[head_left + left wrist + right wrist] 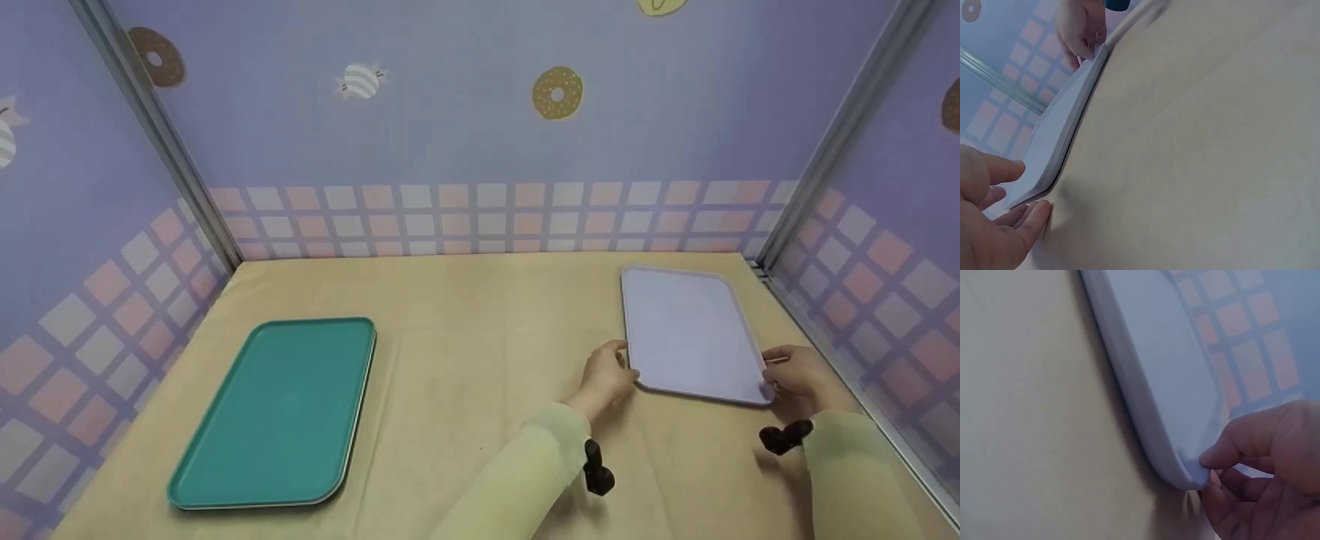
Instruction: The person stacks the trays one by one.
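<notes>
A pale lavender tray (690,334) with a raised rim lies at the right of the table. At its left edge, near the front corner, is my left hand (606,379). The left wrist view shows that corner between the thumb and fingers (1033,222) of this hand, some digits above the rim and some below. My right hand (804,375) pinches the front right corner, its thumb (1216,454) on the tray's upper face and its other fingers curled beneath. A green tray (289,405) lies apart on the left, with a pale edge showing under its rim.
Beige cloth (457,375) covers the table between the trays. Patterned walls (465,135) enclose the back and both sides, with metal posts (847,127) in the corners. A metal rail (870,405) runs along the right edge, close beside the right hand.
</notes>
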The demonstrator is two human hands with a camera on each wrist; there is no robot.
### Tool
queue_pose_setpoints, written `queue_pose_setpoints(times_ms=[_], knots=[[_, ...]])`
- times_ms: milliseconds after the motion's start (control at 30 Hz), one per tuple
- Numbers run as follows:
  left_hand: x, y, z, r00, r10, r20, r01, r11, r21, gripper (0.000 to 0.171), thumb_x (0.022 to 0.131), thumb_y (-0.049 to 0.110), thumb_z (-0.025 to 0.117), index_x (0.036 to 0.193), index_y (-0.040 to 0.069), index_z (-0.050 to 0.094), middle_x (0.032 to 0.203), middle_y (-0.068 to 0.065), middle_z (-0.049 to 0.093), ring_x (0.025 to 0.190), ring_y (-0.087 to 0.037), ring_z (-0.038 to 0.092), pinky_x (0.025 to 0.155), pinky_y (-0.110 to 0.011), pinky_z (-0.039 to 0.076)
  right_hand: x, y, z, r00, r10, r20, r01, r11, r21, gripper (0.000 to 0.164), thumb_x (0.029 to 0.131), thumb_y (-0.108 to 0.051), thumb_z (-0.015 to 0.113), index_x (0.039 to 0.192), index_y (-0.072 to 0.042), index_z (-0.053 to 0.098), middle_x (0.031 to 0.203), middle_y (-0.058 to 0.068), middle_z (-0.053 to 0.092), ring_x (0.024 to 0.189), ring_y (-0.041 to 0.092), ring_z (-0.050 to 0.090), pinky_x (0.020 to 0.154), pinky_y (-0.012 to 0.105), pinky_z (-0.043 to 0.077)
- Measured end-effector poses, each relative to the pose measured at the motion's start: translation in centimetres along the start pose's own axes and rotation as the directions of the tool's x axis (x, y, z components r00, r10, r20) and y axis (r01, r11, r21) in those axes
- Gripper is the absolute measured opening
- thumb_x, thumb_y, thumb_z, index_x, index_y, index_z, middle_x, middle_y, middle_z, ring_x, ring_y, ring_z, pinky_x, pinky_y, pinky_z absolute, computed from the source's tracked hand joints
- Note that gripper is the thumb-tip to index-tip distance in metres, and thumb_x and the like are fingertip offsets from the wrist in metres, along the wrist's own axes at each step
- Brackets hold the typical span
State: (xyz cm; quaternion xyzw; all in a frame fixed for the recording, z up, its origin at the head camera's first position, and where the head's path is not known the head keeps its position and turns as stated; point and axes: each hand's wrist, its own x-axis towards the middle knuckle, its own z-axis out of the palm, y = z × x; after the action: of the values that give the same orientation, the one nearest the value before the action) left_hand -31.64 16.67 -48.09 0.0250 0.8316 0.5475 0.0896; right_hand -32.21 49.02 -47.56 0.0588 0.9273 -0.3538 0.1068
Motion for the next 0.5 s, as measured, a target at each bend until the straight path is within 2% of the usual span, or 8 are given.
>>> queue_pose_setpoints(times_ms=[100, 200, 400, 500], knots=[[0.2, -0.2, -0.4, 1.0, 0.009, -0.029, -0.008, 1.0, 0.023, 0.05, 0.09, 0.001, 0.074, 0.138, 0.006, 0.061, 0.135, -0.014, 0.067, 0.131, -0.027, 0.061, 0.111, -0.036, 0.05, -0.2, -0.2, 0.3, 0.999, 0.01, 0.045, -0.011, 1.0, 0.021, 0.06, 0.086, -0.003, 0.062, 0.139, 0.019, 0.045, 0.128, 0.037, 0.056, 0.094, 0.021, 0.061, 0.073, 0.025, 0.051], [0.3, -0.4, -0.9, 0.998, 0.006, -0.058, -0.005, 1.0, 0.011, 0.048, 0.09, -0.001, 0.073, 0.136, 0.005, 0.062, 0.133, -0.015, 0.068, 0.13, -0.028, 0.061, 0.111, -0.036, 0.05, -0.4, -0.7, 0.7, 0.996, 0.01, 0.09, -0.015, 0.998, 0.056, 0.063, 0.084, -0.001, 0.066, 0.14, 0.017, 0.045, 0.126, 0.031, 0.059, 0.095, 0.019, 0.06, 0.074, 0.026, 0.053], [0.6, -0.7, -1.9, 0.995, -0.036, -0.091, 0.032, 0.999, -0.044, 0.047, 0.089, -0.006, 0.069, 0.135, 0.003, 0.062, 0.131, -0.017, 0.067, 0.127, -0.029, 0.063, 0.106, -0.037, 0.053, -0.7, -1.8, 0.8, 0.982, -0.033, 0.187, 0.018, 0.996, 0.083, 0.061, 0.078, 0.005, 0.068, 0.132, 0.02, 0.045, 0.105, 0.013, 0.061, 0.083, 0.012, 0.056, 0.069, 0.025, 0.054], [0.5, -0.8, -2.3, 0.994, -0.055, -0.099, 0.055, 0.998, -0.005, 0.046, 0.091, -0.004, 0.069, 0.136, 0.002, 0.061, 0.133, -0.017, 0.067, 0.128, -0.03, 0.063, 0.106, -0.036, 0.054, -1.1, -2.3, 0.8, 0.964, -0.051, 0.259, 0.024, 0.994, 0.105, 0.053, 0.077, 0.007, 0.069, 0.124, 0.019, 0.047, 0.096, 0.006, 0.059, 0.079, 0.01, 0.056, 0.068, 0.024, 0.055]])
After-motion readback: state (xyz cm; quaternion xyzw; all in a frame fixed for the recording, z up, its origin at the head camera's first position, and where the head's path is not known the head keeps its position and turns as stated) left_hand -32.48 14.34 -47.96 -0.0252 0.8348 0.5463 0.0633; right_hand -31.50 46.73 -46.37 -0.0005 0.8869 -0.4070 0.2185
